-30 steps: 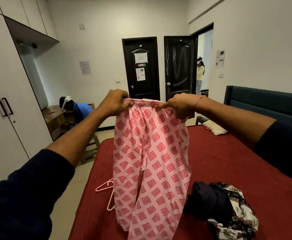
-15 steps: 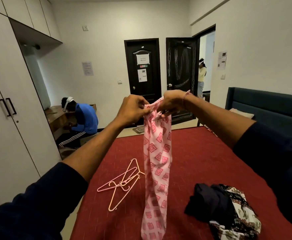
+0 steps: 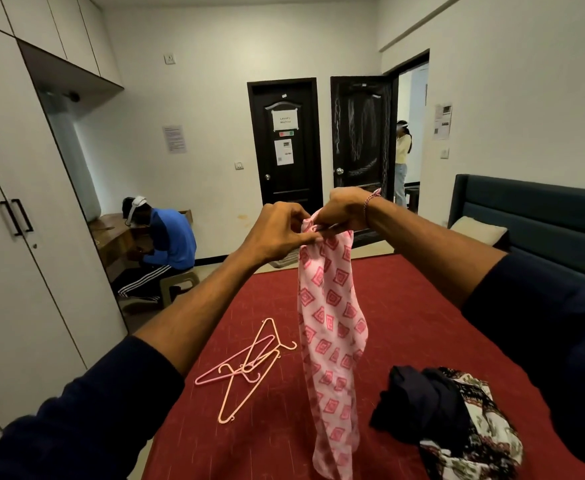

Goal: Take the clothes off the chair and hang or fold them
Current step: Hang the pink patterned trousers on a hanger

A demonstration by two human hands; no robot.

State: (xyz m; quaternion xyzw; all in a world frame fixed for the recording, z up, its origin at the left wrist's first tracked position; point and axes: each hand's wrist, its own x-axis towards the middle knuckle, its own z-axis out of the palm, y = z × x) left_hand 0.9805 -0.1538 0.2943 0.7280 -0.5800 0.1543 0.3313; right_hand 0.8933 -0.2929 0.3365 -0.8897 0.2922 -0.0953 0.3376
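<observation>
1. Nearest the camera, on the right of the dark red bedspread (image 3: 405, 306), a crumpled heap of dark navy cloth and black-and-white floral fabric (image 3: 457, 420) lies near the bed's close edge.
2. Left of that heap, three thin pink and peach plastic hangers (image 3: 246, 367) lie crossed over one another on the bedspread, close to the bed's left edge, apart from the hanging cloth.
3. Between hangers and heap hangs the pink garment printed with red diamond squares (image 3: 332, 327); its long axis runs straight down from the hands, and its bottom end reaches low over the bedspread in front.
4. Above the middle of the bed, the left hand (image 3: 280, 230) pinches the garment's gathered top with curled fingers (image 3: 306, 239), thumb and fingertips pressed together on the cloth.
5. Just beside it and touching the same bunched edge, the right hand (image 3: 344, 209) grips the top from above, its fingers curled round the fabric; a pink thread band sits on that wrist.
6. Beyond the hands the bedspread stretches bare toward the far edge, with a dark teal padded headboard (image 3: 533, 216) along the right.
7. Farther off, a person in a blue top (image 3: 166, 237) sits at a wooden desk by the white wardrobe (image 3: 24, 237), and two black doors (image 3: 285, 147) stand in the far wall.
</observation>
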